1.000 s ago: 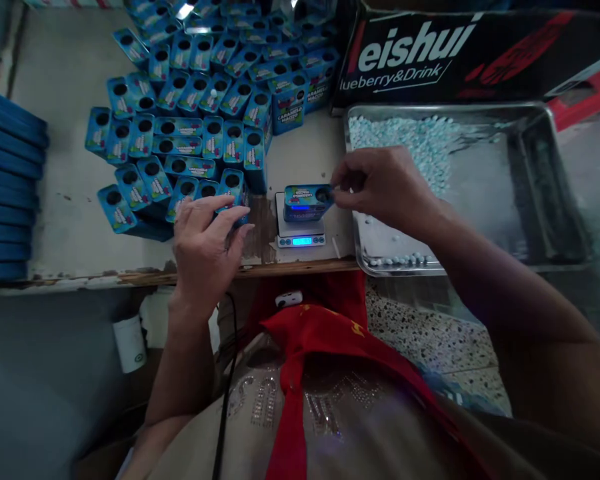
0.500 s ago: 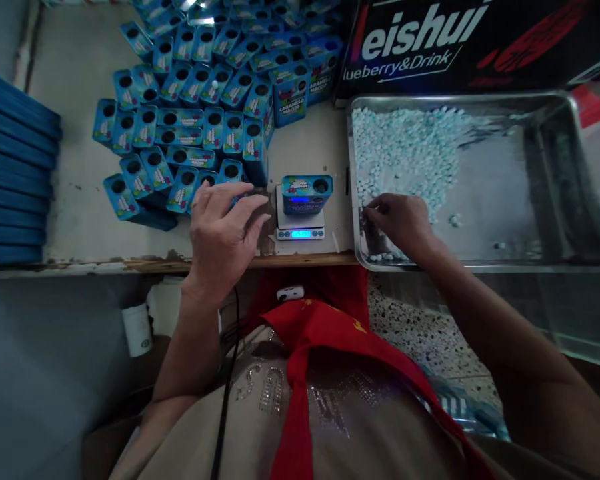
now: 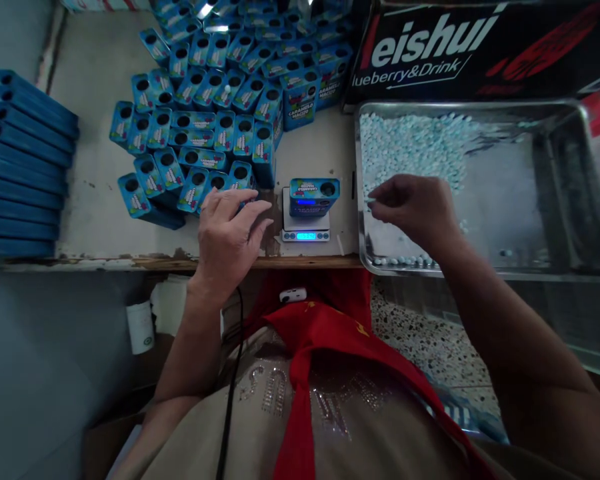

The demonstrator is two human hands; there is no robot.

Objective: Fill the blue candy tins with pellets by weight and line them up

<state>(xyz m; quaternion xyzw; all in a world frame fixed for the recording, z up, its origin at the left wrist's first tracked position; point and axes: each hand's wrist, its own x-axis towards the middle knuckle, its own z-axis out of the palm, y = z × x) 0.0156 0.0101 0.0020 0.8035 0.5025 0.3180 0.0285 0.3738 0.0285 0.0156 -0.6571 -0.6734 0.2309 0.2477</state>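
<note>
On a small digital scale (image 3: 306, 236) with a lit blue display stands a blue candy box (image 3: 314, 197) with a round hole in its top. To the left of the scale is my left hand (image 3: 233, 233), empty, thumb and fingers apart, near the front row of similar blue boxes (image 3: 193, 189). My right hand (image 3: 415, 207) is over the left part of a metal tray (image 3: 517, 200). Its thumb and forefinger are pinched together, and whatever they hold is too small to make out. Many pale blue candies (image 3: 413, 143) lie spread in the tray.
Stacked blue boxes (image 3: 20, 173) line the table's left side. A large black carton (image 3: 430, 50) stands behind the tray. The table's wooden front edge (image 3: 320, 263) runs just before the scale. A black cable (image 3: 233, 387) hangs across my front.
My right hand has lifted slightly off the tray's left corner, baring candies along the near edge. My left hand keeps its pose. The whole view has shifted a little.
</note>
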